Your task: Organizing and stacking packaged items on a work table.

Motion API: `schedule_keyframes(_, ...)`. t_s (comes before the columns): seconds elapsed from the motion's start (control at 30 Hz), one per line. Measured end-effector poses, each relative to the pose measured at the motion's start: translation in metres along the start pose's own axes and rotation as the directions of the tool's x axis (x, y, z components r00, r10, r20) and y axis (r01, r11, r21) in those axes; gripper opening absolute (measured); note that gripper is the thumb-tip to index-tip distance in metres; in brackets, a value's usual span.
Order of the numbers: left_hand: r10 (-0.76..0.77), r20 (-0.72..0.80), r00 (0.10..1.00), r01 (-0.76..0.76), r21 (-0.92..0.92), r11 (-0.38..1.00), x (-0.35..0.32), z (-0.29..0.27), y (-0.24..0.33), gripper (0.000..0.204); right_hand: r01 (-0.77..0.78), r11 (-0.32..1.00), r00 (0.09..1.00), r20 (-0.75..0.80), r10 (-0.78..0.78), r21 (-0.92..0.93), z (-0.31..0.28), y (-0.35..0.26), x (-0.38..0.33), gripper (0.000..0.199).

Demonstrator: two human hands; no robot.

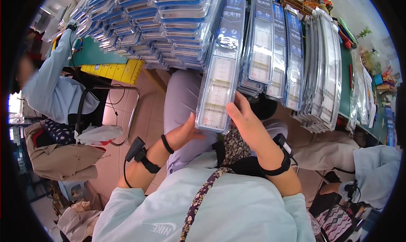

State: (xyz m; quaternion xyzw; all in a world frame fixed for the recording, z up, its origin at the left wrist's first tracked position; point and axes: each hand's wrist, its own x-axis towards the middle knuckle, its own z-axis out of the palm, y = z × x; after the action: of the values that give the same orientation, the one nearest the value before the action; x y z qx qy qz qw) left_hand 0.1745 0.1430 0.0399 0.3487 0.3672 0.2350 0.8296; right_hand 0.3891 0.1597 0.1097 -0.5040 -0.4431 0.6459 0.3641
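Observation:
Both my hands hold one long clear plastic ruler pack (221, 64) with a blue printed top, tilted slightly, its lower end over my lap. My left hand (185, 133) supports its lower left corner from beneath. My right hand (247, 123) grips its lower right edge with the thumb on the front. Each wrist carries a black band with a small device. Behind the pack lie rows of similar ruler packs (279, 47) overlapping on the green table (346, 77).
Stacks of clear packs (144, 18) fill the table's left side, with yellow rulers (112, 69) at its edge. A person in a light blue top (53, 79) sits at left by a metal chair (122, 115). Another person's sleeve (376, 170) is at lower right.

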Motion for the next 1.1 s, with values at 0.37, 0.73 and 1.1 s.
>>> schedule_keyframes(0.37, 0.216, 0.109, 0.97, -0.212, -0.053, 0.976, 0.041, 0.005, 0.065, 0.07, -0.024, 0.94, 1.0, 0.02, 0.018, 0.34, 0.019, 0.0, 0.021, 0.093)
schedule_keyframes(0.73, 0.195, 0.094, 0.976, -0.188, -0.082, 0.979, 0.035, 0.024, 0.105, 0.068, -0.08, 0.756, 0.991, 0.133, -0.01, 0.65, 0.025, 0.033, 0.044, 0.072)
schedule_keyframes(1.1, 0.178, 0.088, 0.98, -0.179, -0.005, 0.984, 0.013, 0.055, 0.101, 0.074, -0.099, 0.852, 0.962, 0.27, -0.051, 0.514, 0.008, 0.041, 0.037, 0.071)
